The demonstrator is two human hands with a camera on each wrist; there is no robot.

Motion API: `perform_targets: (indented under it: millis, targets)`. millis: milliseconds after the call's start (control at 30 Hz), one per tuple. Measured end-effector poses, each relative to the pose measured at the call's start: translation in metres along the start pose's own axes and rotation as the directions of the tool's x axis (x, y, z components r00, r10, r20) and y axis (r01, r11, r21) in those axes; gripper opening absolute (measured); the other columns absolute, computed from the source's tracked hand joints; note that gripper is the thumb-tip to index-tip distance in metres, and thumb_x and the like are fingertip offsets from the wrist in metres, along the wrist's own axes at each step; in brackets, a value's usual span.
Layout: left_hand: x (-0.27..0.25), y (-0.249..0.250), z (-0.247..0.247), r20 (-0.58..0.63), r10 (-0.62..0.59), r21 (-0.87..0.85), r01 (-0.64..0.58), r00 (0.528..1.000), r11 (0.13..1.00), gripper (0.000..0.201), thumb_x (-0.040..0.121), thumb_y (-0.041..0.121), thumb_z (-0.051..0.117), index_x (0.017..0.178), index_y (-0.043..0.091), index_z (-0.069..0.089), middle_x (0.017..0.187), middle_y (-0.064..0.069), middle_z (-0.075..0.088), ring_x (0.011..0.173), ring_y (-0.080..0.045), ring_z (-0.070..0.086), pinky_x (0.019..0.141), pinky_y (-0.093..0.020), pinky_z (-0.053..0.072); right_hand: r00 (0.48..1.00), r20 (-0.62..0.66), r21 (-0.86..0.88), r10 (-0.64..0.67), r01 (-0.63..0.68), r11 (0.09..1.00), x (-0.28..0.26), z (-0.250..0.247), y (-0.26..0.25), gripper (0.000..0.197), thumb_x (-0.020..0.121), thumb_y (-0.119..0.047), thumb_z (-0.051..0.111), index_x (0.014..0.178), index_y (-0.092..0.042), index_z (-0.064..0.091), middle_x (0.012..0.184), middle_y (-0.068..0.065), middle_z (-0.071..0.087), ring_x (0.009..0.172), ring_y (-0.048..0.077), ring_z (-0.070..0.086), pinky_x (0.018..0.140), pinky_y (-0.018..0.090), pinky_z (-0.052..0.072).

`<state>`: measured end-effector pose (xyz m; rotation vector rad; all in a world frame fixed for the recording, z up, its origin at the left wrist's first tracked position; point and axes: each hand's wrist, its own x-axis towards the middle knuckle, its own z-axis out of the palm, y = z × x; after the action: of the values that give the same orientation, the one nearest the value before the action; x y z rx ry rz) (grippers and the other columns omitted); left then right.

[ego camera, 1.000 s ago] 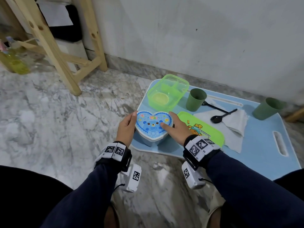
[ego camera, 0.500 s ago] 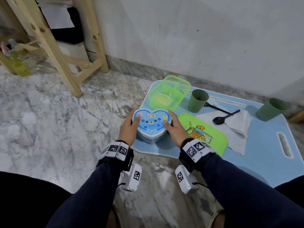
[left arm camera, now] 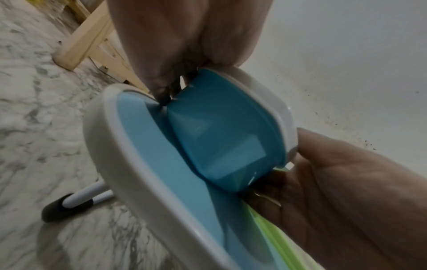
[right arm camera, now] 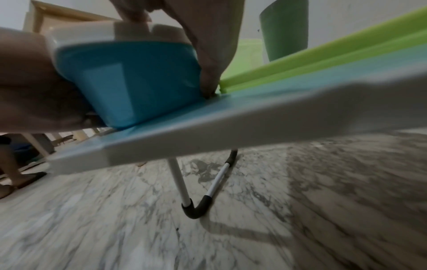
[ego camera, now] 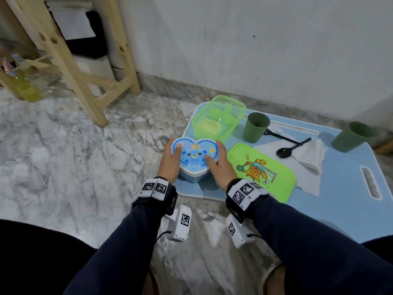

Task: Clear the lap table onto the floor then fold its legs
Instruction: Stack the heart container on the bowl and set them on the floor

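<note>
Hands [ego camera: 194, 165] grasp heart box [ego camera: 195, 154]; green lid [ego camera: 261, 171] and cup [ego camera: 256, 127] crowd beside.

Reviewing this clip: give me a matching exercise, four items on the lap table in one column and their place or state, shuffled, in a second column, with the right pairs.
Things:
1. heart-shaped box
2. clear green container
3. black spoons
4. flat green lid

States:
A. lying on the white napkin
B. held between left hand and right hand
C. open and lidless, at the far left corner of the lap table
D. flat, cartoon print up, right of the box

Pairs: 1-B, 2-C, 3-A, 4-D
</note>
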<state>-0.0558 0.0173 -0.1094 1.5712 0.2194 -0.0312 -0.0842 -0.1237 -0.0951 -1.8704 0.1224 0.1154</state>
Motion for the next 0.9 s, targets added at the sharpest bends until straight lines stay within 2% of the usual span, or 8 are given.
perform_targets:
  millis: [200,267,367,400,500,567,700,900]
  targets:
    - [-0.009,0.037,0.002,0.014,0.087,-0.161,-0.084,0.996,0.983,0.028,0.096,0.015,0.046,0.123,0.020,0.043,0.102,0.004,0.058,0.088,-0.009,0.060,0.067,-0.014,0.056,1.000,-0.027,0.226,-0.015,0.021,0.974,0.003,0.000,-0.017,0.060,0.095,-0.016,0.048,0.145,-0.014,0.015,0.145,0.011,0.037,0.124,0.019,0.046,0.106,0.033,0.040]
    - [-0.009,0.053,0.000,0.039,0.139,-0.161,-0.131,0.989,0.978,0.027,0.093,0.014,0.051,0.116,0.027,0.046,0.105,0.002,0.060,0.092,-0.011,0.062,0.075,-0.020,0.057,0.999,-0.040,0.315,-0.030,0.041,0.948,0.010,-0.008,-0.029,0.053,0.094,-0.016,0.048,0.141,-0.018,0.025,0.138,0.010,0.045,0.121,0.025,0.052,0.099,0.039,0.049]
    - [-0.010,0.071,-0.002,0.063,0.200,-0.163,-0.188,0.978,0.969,0.035,0.089,0.016,0.058,0.121,0.025,0.048,0.123,-0.011,0.059,0.110,-0.025,0.061,0.093,-0.042,0.053,0.997,-0.037,0.404,-0.065,0.075,0.912,0.020,-0.022,-0.047,0.041,0.094,-0.015,0.050,0.132,-0.025,0.040,0.116,0.001,0.052,0.094,0.016,0.063,0.066,0.018,0.058]
    - [-0.011,0.074,-0.003,0.074,0.212,-0.154,-0.198,0.975,0.968,0.040,0.087,0.019,0.060,0.124,0.024,0.046,0.125,-0.011,0.059,0.113,-0.026,0.061,0.096,-0.046,0.051,0.995,-0.044,0.409,-0.087,0.098,0.907,0.023,-0.026,-0.051,0.036,0.094,-0.015,0.050,0.127,-0.026,0.043,0.114,0.001,0.053,0.092,0.015,0.064,0.064,0.018,0.058]
    - [-0.015,0.079,-0.001,0.147,0.196,-0.155,-0.173,0.969,0.973,0.061,0.082,0.018,0.067,0.133,0.029,0.036,0.127,-0.001,0.059,0.116,-0.020,0.060,0.101,-0.049,0.047,0.985,-0.120,0.416,-0.125,0.164,0.895,0.029,-0.031,-0.059,0.028,0.093,-0.014,0.051,0.117,-0.029,0.048,0.120,0.007,0.055,0.104,0.025,0.062,0.079,0.031,0.056]
    - [-0.018,0.077,0.002,0.211,0.163,-0.167,-0.129,0.964,0.977,0.080,0.078,0.012,0.071,0.139,0.037,0.026,0.136,0.000,0.053,0.121,-0.019,0.056,0.102,-0.049,0.046,0.978,-0.166,0.432,-0.128,0.189,0.882,0.029,-0.033,-0.061,0.026,0.094,-0.014,0.050,0.116,-0.028,0.047,0.113,0.002,0.056,0.102,0.024,0.062,0.076,0.028,0.056]
    - [-0.023,0.081,0.003,0.275,0.132,-0.181,-0.084,0.952,0.980,0.087,0.075,0.003,0.072,0.138,0.041,0.025,0.132,-0.001,0.057,0.117,-0.021,0.060,0.086,-0.041,0.056,0.979,-0.141,0.436,-0.149,0.196,0.878,0.027,-0.036,-0.062,0.029,0.095,-0.017,0.047,0.121,-0.030,0.045,0.119,0.002,0.059,0.108,0.024,0.062,0.084,0.034,0.056]
    - [-0.020,0.087,-0.009,0.267,0.116,-0.098,-0.092,0.957,0.991,0.082,0.063,0.013,0.079,0.126,0.048,0.038,0.120,0.006,0.065,0.113,-0.022,0.063,0.088,-0.053,0.052,0.981,-0.036,0.460,-0.191,0.186,0.868,0.028,-0.036,-0.068,0.033,0.096,-0.014,0.044,0.124,-0.030,0.043,0.122,0.007,0.055,0.094,0.016,0.064,0.067,0.018,0.059]
